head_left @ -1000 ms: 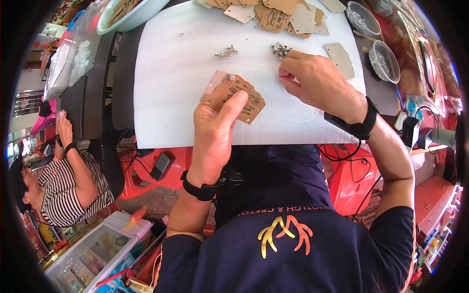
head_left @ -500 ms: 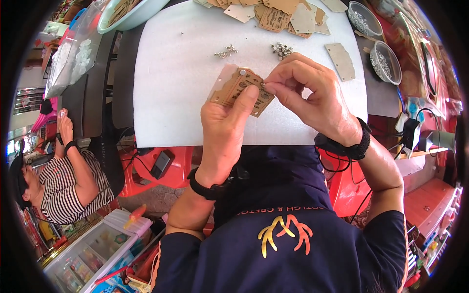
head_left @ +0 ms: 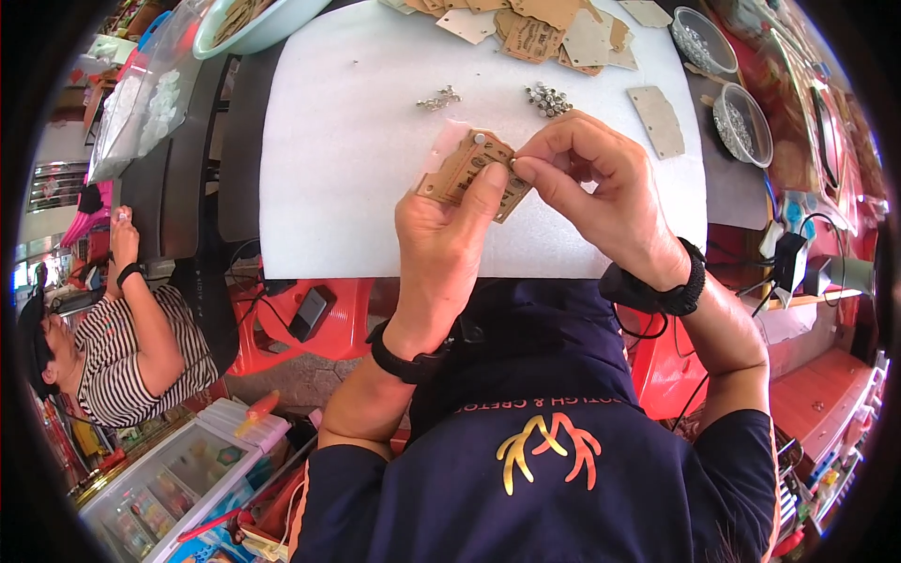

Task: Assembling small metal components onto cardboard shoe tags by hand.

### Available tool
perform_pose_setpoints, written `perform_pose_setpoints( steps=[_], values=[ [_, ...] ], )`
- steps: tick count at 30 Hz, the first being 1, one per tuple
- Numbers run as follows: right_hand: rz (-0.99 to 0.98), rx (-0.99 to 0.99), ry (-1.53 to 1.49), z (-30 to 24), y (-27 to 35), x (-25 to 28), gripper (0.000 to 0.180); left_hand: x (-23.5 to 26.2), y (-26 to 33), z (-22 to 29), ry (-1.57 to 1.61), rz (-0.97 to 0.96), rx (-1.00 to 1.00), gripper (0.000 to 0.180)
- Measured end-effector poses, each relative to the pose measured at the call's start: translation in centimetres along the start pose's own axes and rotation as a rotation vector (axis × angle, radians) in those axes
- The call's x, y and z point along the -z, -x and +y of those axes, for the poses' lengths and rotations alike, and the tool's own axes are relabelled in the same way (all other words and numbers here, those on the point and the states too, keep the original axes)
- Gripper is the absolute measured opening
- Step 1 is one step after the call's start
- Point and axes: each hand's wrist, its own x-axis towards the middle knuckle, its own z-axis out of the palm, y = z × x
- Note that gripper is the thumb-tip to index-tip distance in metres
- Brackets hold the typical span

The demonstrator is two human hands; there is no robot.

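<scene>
Dark counter in front of me, most of it under a white foam sheet. Pale plastic basin at upper left, brown pieces in it. Heap of brown and grey cards along the far edge of the sheet, overlapping, some printed side up.

Left hand is up over the near half of the sheet, thumb flat across what it grips. Right hand is just beside it, fingertips pinched narrow.

Two clear tubs to the right, off the sheet: far tub and near tub, small shiny parts in both. One loose grey card lies alone near them, plain side up.

Printed brown card is in my left fingers, a translucent strip showing past its upper left edge. Key relation: card lies left of my right fingers, and they sit right at its right edge. Left is the nearer hand, since it holds it. Thumb hides too much to call the long axis.

Beyond the hands: dark-and-silver fastener pile, smaller silvery pile left of it. Round silvery cap at the card's top corner. Tiny metal bit in my right pinch; can't tell if it's touching the card.
</scene>
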Motion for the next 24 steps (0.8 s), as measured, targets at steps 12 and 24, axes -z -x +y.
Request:
perform_pose_setpoints(
  steps=[12,24],
  values=[
    [0.076,-0.004,-0.035,0.13,0.36,-0.45,0.012,-0.45,0.29,0.46,-0.104,-0.02,-0.021,0.029],
    [0.031,0.212,0.095,0.23,0.0,0.07,0.014,0.18,0.06,0.15,-0.144,-0.111,-0.088,0.026]
  ],
)
